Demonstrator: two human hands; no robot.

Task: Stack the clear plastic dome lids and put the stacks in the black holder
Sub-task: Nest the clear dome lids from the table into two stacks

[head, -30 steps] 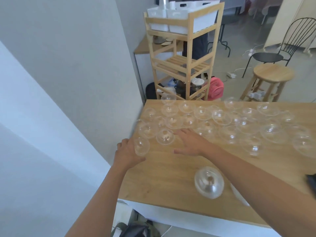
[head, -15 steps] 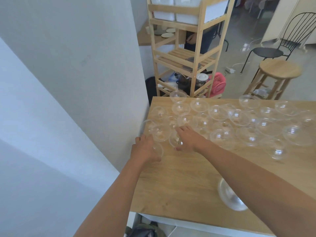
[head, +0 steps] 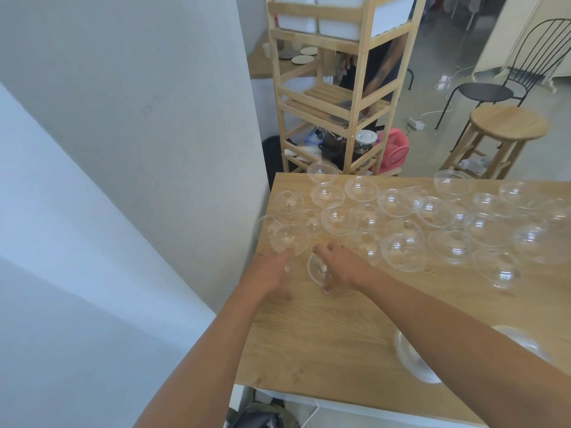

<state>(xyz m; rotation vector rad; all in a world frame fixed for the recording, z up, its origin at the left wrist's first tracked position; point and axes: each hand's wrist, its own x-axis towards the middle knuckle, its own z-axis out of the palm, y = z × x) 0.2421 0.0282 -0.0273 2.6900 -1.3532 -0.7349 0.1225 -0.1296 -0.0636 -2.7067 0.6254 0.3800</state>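
Note:
Many clear plastic dome lids (head: 403, 248) lie spread over the far half of the wooden table (head: 324, 350). My right hand (head: 346, 268) grips one dome lid (head: 318, 270), tilted on its side, near the table's left edge. Just left of it, my left hand (head: 272, 273) holds another faintly visible lid (head: 286, 268) between thumb and fingers, its fingertips beside a lid (head: 289, 239) resting at the edge. A stack of lids (head: 414, 362) lies near the front edge, partly hidden by my right forearm. The black holder is out of view.
A grey wall (head: 154, 149) runs close along the table's left edge. Beyond the table stand a wooden shelf rack (head: 355, 88), a pink fan (head: 394, 151), a wooden stool (head: 509, 125) and a black chair (head: 482, 91). A person (head: 383, 66) stands behind the rack.
My right hand has picked up a lid from the table and drawn it back toward my left hand. The view has shifted left and closer.

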